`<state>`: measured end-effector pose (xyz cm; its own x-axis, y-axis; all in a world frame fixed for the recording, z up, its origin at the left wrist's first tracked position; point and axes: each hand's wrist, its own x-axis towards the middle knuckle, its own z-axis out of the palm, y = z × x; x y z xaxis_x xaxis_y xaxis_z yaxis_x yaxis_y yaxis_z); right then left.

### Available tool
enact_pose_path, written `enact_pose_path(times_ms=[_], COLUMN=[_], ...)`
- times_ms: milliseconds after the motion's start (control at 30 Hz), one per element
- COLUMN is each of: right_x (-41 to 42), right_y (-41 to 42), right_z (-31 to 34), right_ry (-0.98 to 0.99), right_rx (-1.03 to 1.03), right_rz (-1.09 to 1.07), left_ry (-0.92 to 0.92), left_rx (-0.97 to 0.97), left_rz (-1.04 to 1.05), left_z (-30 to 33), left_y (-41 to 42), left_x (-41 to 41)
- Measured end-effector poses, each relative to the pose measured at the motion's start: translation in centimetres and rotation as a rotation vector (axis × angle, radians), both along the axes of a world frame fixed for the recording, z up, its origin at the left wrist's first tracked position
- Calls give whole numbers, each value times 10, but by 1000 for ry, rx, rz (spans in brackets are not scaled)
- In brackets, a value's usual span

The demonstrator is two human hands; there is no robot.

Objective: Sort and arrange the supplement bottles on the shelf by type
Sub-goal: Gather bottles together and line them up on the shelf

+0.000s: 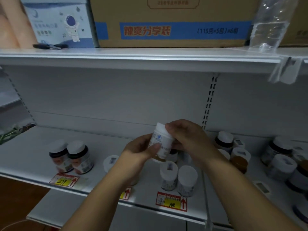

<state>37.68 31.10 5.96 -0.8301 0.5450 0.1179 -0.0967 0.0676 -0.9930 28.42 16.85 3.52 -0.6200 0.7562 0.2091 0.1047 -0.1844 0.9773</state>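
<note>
A white supplement bottle (161,142) with a white cap and a blue logo is held tilted above the white shelf (106,144). My left hand (141,150) grips its lower body from the left, thumb across the label. My right hand (185,135) grips its cap end and upper side from the right. Two dark bottles with white caps (71,156) stand together at the shelf's left. Two white-capped bottles (179,179) stand near the front edge below my hands. Several more white-capped bottles (240,153) crowd the shelf to the right.
A single white-capped bottle (110,162) stands behind my left wrist. Red and yellow price tags (171,201) line the shelf's front rail. Above, the upper shelf (133,55) carries a large cardboard box (171,22), a blue astronaut box (61,24), scissors (50,46) and a clear plastic bag (273,22).
</note>
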Motion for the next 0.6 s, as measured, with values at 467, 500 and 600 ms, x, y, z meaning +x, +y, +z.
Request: enact_pose_path(times_ms=[467, 500, 600], right_x=[-80, -89, -120], right_y=[-38, -39, -39], right_z=[-1, -4, -15], right_ry=[-73, -90, -202], right_rx=[189, 245, 367], right_rz=[-154, -189, -190], left_ry=[122, 114, 93], left_rx=[-289, -296, -279], left_rz=[-106, -17, 166], left_z=[8, 6, 2], left_y=[-36, -36, -42], left_x=[-103, -112, -134])
